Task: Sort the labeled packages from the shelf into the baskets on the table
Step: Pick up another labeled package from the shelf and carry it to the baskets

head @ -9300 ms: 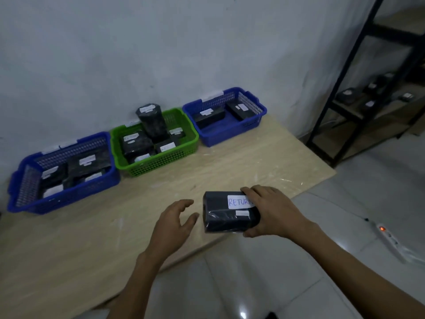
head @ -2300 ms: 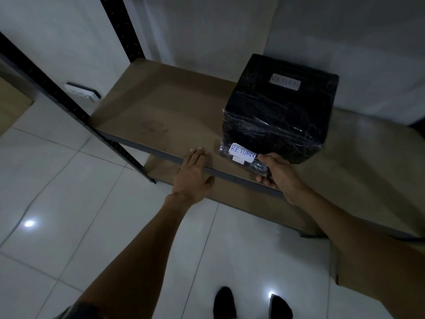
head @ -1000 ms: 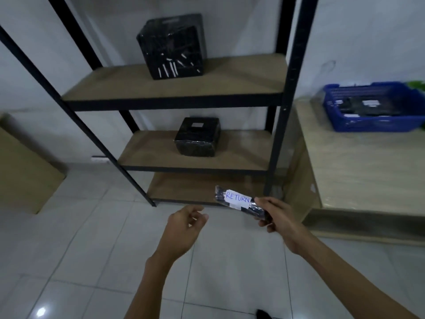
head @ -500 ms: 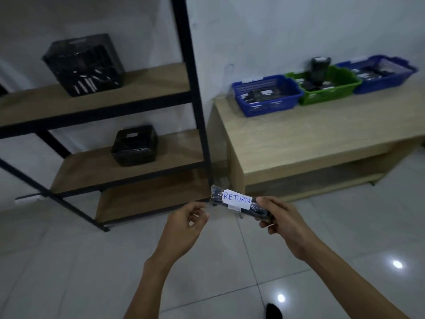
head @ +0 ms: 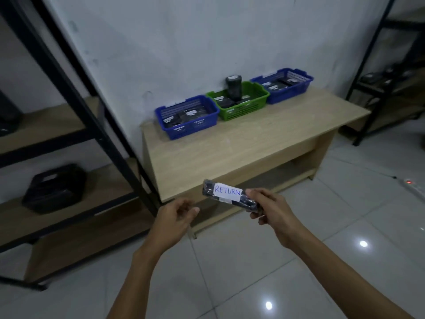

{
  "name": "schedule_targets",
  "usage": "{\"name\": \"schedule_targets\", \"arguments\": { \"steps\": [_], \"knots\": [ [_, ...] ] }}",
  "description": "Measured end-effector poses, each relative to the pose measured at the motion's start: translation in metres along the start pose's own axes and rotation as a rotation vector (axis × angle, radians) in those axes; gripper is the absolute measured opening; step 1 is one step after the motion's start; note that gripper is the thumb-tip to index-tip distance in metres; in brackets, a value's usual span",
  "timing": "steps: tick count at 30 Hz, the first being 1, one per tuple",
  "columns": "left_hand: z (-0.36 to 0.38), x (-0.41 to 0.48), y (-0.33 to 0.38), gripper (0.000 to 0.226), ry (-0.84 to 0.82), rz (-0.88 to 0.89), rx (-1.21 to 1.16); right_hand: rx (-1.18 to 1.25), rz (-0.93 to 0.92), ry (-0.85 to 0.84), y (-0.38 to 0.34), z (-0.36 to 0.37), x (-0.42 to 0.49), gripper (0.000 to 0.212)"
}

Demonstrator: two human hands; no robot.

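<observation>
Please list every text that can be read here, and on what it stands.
"RETURN": white label on the package in the right hand.
Small sticker below it: too small to read.
Labels in left basket, green basket, right basket: too small.
Label on shelf package: blurred.

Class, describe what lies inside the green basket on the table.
The green basket holds flat black packages with white labels and one tall package standing upright. They cover its floor; anything beneath them is hidden.

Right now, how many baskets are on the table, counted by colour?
Blue baskets: 2
Green basket: 1
Total: 3
</observation>
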State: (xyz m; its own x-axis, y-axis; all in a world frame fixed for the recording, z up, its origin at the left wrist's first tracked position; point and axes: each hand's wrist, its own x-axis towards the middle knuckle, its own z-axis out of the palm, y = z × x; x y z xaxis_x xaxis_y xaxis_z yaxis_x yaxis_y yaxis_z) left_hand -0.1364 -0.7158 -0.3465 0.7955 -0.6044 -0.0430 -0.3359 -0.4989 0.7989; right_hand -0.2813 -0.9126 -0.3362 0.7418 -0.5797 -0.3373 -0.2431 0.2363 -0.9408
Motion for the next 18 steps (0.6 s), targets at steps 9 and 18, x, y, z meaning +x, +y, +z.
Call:
{"name": "schedule_targets", "arguments": {
  "steps": [9,18],
  "knots": [
    [0.068,0.09,0.069,0.021,-0.009,0.05,0.062,0.01,-0.007,0.051,-0.039,-0.096,0.087,0.026],
    [0.106,0.24,0.094,0.026,-0.022,0.065,0.073,0.009,0.032,0.116,-0.075,-0.135,0.212,0.02]
  ]
}}
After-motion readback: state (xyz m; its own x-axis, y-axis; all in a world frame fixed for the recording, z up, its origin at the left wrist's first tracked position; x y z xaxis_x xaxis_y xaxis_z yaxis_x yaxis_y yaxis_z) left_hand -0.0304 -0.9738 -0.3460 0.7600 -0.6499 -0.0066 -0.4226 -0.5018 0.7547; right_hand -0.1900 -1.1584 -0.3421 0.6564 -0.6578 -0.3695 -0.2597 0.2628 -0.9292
